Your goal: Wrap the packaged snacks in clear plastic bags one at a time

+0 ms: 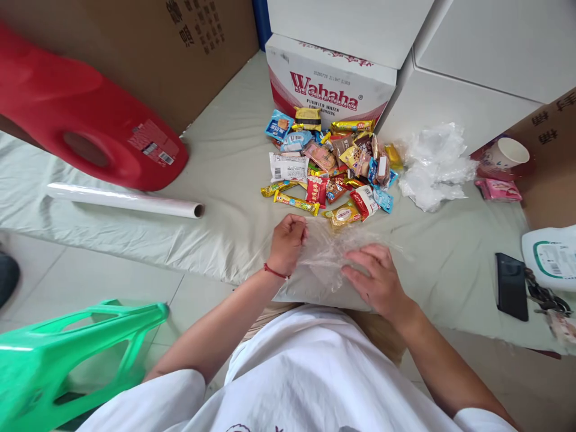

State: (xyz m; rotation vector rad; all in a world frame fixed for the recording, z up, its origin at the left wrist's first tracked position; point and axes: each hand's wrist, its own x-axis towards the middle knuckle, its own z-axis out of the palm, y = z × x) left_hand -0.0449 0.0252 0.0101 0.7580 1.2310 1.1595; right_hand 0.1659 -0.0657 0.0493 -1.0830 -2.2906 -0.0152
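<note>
left hand (pixel 287 243) pinches the near clear plastic bag (pixel 330 258); right hand (pixel 375 279) lies flat on it, not clenched. better to hold the edge firmly while rubbing the layers apart, snack pile (pixel 330 165) just beyond.

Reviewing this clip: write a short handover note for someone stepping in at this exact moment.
Left hand: fingers closed, pinching the edge of the clear plastic bag.
Right hand: flat, pressing the same bag onto the sheet.
Snack pile: loose on the sheet beyond the bag, in front of the Wahaha box.
Done: the bag lies in front of the person, in both hands.
Left: no snack shows inside the bag; the whole pile is outside it.
</note>
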